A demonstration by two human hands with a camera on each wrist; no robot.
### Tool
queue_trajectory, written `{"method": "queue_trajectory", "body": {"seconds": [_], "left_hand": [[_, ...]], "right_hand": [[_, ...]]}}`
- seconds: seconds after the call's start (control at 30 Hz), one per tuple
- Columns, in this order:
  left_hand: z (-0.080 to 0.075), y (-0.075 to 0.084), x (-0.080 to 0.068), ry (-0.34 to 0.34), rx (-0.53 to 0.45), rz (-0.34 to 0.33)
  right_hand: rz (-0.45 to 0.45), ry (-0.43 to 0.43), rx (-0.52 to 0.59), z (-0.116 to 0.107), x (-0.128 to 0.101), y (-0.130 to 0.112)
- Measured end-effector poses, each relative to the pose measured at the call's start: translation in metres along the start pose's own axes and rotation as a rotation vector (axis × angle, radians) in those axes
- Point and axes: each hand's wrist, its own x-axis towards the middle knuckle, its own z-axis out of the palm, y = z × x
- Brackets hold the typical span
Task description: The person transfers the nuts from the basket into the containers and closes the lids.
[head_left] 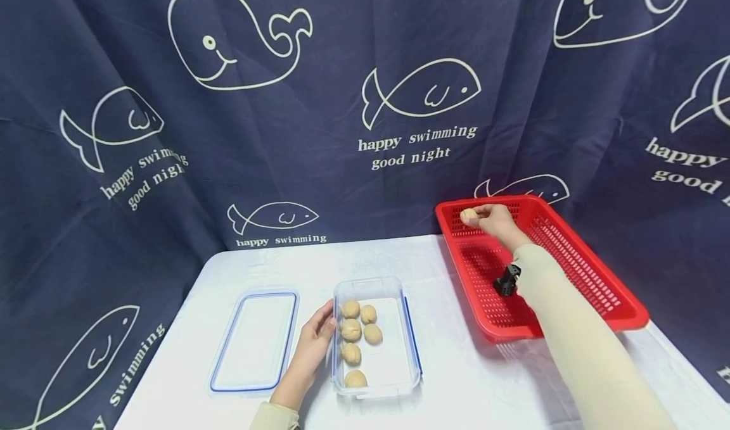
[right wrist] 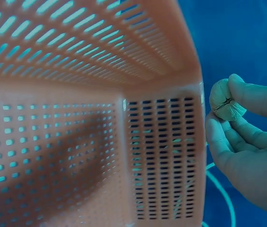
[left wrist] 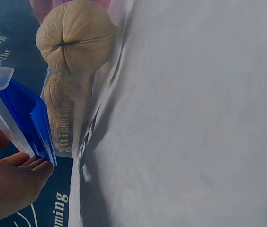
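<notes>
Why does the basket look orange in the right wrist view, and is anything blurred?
Right wrist: colour cast turns the basket salmon and the hand bluish, near mesh soft. Head: basket red, sharp, wide-angle bending at the edges. Left wrist: walnut sharp, table featureless.

I read "happy swimming good night" in white letters, repeated beside fish and whale outlines, on the navy curtain (head_left: 353, 101) hanging behind my table.
</notes>
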Motion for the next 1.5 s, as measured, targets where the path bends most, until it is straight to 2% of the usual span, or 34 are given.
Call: {"method": "queue_trajectory", "body": {"seconds": [0.23, 0.43, 0.97, 1.37, 1.5], "left_hand": [[0.0, 0.0, 0.001, 0.005, 0.015, 0.001], [0.0, 0.0, 0.0, 0.004, 0.018, 0.003], [0.0, 0.0, -0.001, 0.009, 0.018, -0.002], [0.0, -0.001, 0.0, 0.008, 0.016, 0.001], [0.001, 0.0, 0.0, 0.012, 0.019, -0.002]], "right_hand": [[-0.077, 0.023, -0.01, 0.002, -0.008, -0.02], [-0.132, 0.02, 0.026, 0.009, -0.02, -0.04], [-0.251, 0.001, 0.099, 0.034, -0.064, -0.085], [-0.342, -0.071, 0.192, 0.062, -0.101, -0.095], [-0.344, -0.103, 0.219, 0.071, -0.114, -0.096]]}}
